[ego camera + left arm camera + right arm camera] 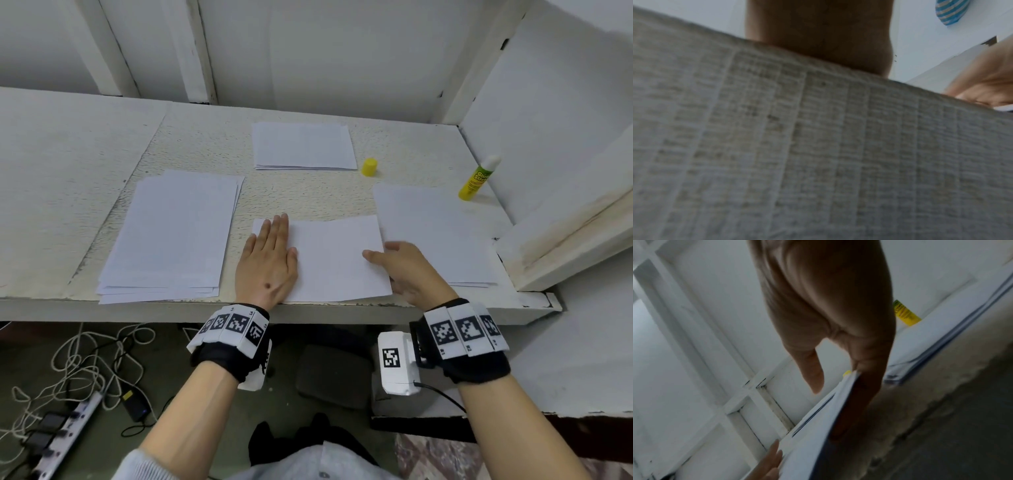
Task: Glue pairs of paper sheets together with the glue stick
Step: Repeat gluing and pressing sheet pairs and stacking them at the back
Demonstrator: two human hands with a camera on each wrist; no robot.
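A white paper sheet (335, 260) lies at the desk's front edge. My left hand (270, 257) presses flat on its left part, fingers straight; the left wrist view shows only the palm (818, 32) above the blurred paper (818, 146). My right hand (400, 267) holds the sheet's right edge. In the right wrist view its fingers (865, 386) run under the sheet (813, 443) with the thumb on top. The yellow glue stick (478, 180) stands uncapped at the far right by the wall. Its yellow cap (370, 167) stands apart, mid-desk.
Paper stacks lie at the left (171, 236), at the back (305, 145) and at the right (435, 233), the last just beside my right hand. A white wall and ledge (565, 240) close off the right side. Cables and a power strip (68, 428) lie on the floor below.
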